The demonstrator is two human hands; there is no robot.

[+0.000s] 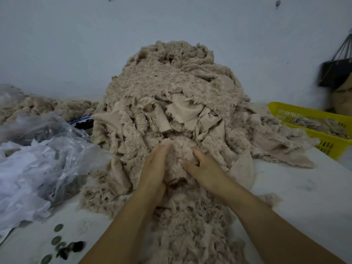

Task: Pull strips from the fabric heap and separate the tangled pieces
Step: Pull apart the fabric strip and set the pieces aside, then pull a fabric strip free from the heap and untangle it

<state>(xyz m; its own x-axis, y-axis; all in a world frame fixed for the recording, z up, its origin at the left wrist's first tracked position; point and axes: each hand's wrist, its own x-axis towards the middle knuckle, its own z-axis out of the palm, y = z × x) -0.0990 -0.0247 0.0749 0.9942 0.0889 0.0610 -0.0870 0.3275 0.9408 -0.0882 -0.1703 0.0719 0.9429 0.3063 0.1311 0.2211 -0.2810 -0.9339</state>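
Fabric heap (171, 96) is huge, a tall mound of beige fluffy strips and scraps piled in the middle of the white table (297, 197), up against the pale wall. Some pieces show their smooth backing, and the pile spills forward toward the camera, right under both forearms. More of the same beige fluff lies far left along the wall.

Left side of the table has a crumpled mess of clear plastic bags (38, 159), touching the foot of the heap. On the right there's a yellow basket (323, 119) with some fluffy bits in it, and a flap of the heap lies just beside its near edge. A black bag (335, 73) hangs on the wall above it.

Both hands are at the lower front of the heap, on either side of 1 fluffy clump (181, 155). Left hand (154, 168) has its fingers together and fairly straight, pressed along the clump's left side; can't see the thumb. Right hand (202, 168) has its fingers curled and dug into the clump, gripping it.

Bottom left corner: a few small round dark pieces (62, 244) lie scattered on the table. They're too blurry to say what they are.
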